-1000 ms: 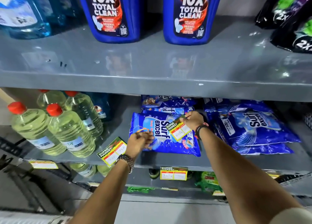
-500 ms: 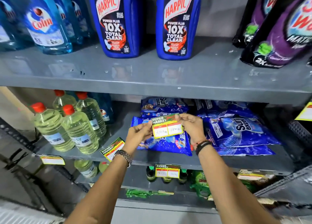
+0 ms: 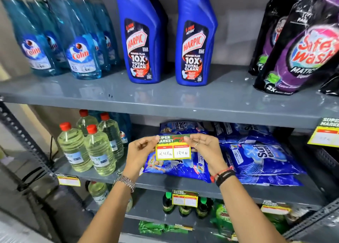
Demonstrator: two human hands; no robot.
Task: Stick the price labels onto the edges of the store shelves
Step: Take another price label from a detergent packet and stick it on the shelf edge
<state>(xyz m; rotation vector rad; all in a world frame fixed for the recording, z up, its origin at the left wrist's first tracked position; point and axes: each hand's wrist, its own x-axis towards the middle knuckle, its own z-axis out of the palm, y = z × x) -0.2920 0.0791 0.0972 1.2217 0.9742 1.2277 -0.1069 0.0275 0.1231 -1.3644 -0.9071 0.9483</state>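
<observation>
A green, yellow and red price label [image 3: 173, 148] with handwritten numbers is held flat and facing me, below the front edge of the grey upper shelf [image 3: 183, 114]. My left hand [image 3: 140, 152] pinches its top left corner. My right hand [image 3: 203, 147] pinches its top right corner. The label hangs in the air in front of blue Surf Excel bags [image 3: 260, 154] on the middle shelf, touching no shelf edge. Other labels are stuck on shelf edges: one at the far right of the upper shelf [image 3: 325, 132], one at the left of the middle shelf [image 3: 68, 180], one below centre [image 3: 185, 198].
Two blue Harpic bottles [image 3: 141, 41] and several Colin bottles [image 3: 80, 46] stand on the upper shelf, with black and purple Safewash pouches [image 3: 300, 50] at the right. Clear red-capped bottles [image 3: 95, 147] stand left on the middle shelf. Green bottles [image 3: 183, 208] fill the lower shelf.
Both hands have lifted the label from the detergent bags, first held by the right hand alone, then by both. The view has tilted upward, showing more of the upper shelf.
</observation>
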